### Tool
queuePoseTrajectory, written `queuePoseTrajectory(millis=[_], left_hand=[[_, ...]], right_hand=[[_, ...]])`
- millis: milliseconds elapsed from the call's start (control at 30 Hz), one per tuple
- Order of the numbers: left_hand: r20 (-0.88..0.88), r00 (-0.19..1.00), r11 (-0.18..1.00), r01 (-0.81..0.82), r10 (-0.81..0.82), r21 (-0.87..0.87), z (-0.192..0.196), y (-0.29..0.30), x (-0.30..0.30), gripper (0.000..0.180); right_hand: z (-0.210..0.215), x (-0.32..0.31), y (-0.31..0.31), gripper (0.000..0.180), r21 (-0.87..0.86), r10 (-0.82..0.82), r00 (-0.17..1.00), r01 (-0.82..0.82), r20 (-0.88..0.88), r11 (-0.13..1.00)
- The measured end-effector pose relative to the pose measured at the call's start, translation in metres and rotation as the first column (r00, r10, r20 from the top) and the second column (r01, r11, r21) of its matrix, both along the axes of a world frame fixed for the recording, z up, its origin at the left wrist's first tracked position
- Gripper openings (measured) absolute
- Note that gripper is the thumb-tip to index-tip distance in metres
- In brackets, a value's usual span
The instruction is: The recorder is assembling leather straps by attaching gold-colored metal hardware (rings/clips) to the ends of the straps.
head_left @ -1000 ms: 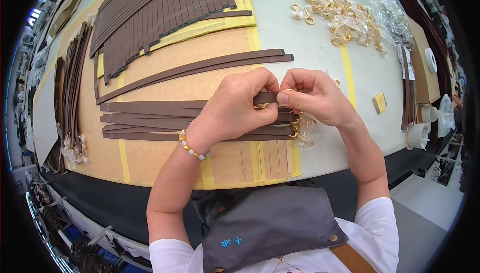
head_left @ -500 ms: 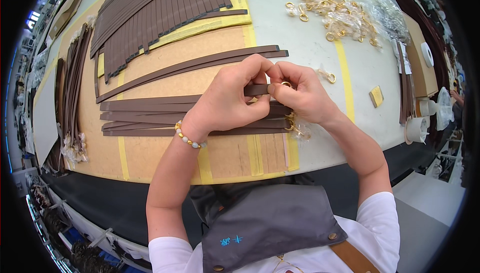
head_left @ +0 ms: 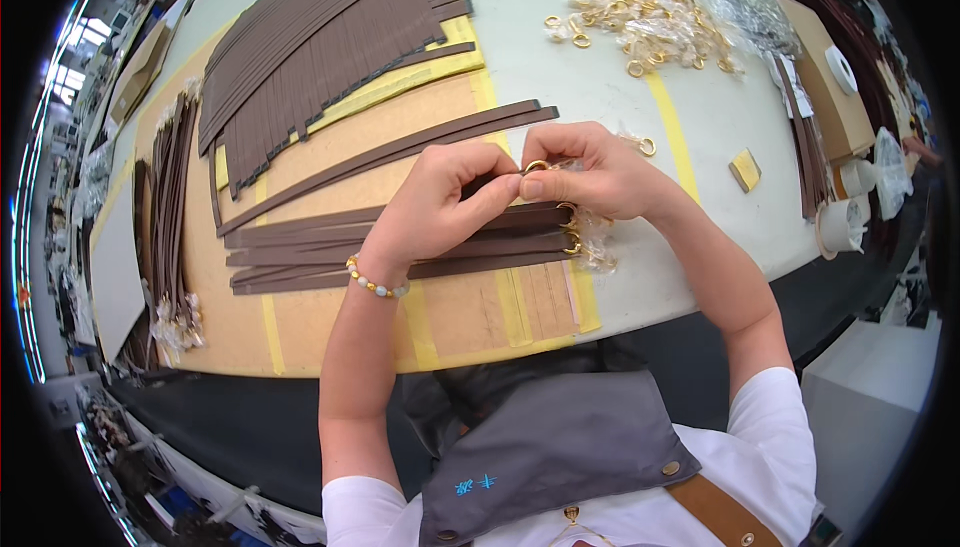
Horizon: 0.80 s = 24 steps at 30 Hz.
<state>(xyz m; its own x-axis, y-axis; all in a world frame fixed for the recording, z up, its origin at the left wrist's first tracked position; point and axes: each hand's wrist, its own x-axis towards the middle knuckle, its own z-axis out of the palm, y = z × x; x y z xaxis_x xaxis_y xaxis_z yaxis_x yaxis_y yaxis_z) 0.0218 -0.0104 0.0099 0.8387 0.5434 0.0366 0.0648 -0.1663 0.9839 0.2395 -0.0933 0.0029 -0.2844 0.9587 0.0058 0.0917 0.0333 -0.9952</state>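
My left hand (head_left: 430,202) is closed, its thumb and forefinger pinching a brown strap (head_left: 478,185) near its end; most of that strap is hidden by the fingers. Fingertip to fingertip with it, my right hand (head_left: 590,175) grips a gold ring clasp (head_left: 537,166), partly in clear plastic wrap, at the strap's end. Whether the strap passes through the ring I cannot tell. Below both hands lies a row of brown straps (head_left: 300,237) with gold clasps (head_left: 571,243) at their right ends. Two loose straps (head_left: 400,152) lie just beyond the left hand.
A large stack of brown straps (head_left: 320,47) covers the far left. Wrapped gold clasps (head_left: 655,22) are heaped at the far right, with a single clasp (head_left: 646,146) nearer. A yellow-topped block (head_left: 744,171), a white roll (head_left: 842,227) and hanging strap bundles (head_left: 172,207) flank the work area.
The strap end that showed flat between my hands is now mostly covered by my fingers. My fingertips have come together at the ring, which shows more plainly. The whole view has shifted slightly.
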Motion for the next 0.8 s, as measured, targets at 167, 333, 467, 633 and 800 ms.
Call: queuePoseTrajectory(millis=[167,333,467,633,800], left_hand=[[-0.006,1.0,0.999,0.014,-0.014,0.029,-0.012,-0.004,0.002,0.02],[-0.017,0.993,0.993,0.114,-0.113,0.033,-0.011,-0.015,0.011,0.018],[-0.127,0.977,0.92,0.207,-0.174,0.334,-0.012,-0.011,0.019,0.018],[-0.087,0.985,0.77,-0.061,0.151,0.635,-0.032,0.033,0.023,0.023],[-0.241,0.943,0.79,-0.038,0.232,0.612,-0.046,0.07,0.046,0.026]], right_hand=[[-0.001,0.002,0.0,0.032,0.079,0.06,0.996,-0.065,0.062,0.995],[0.033,0.033,-0.003,0.024,-0.039,0.112,0.921,-0.105,0.374,0.994],[0.031,0.094,-0.01,0.039,0.074,-0.245,0.552,0.313,0.797,0.947],[0.019,0.087,0.005,0.03,-0.174,-0.004,0.497,0.313,0.868,0.934],[0.015,0.08,0.012,0.024,-0.139,-0.062,0.681,0.237,0.73,0.962]])
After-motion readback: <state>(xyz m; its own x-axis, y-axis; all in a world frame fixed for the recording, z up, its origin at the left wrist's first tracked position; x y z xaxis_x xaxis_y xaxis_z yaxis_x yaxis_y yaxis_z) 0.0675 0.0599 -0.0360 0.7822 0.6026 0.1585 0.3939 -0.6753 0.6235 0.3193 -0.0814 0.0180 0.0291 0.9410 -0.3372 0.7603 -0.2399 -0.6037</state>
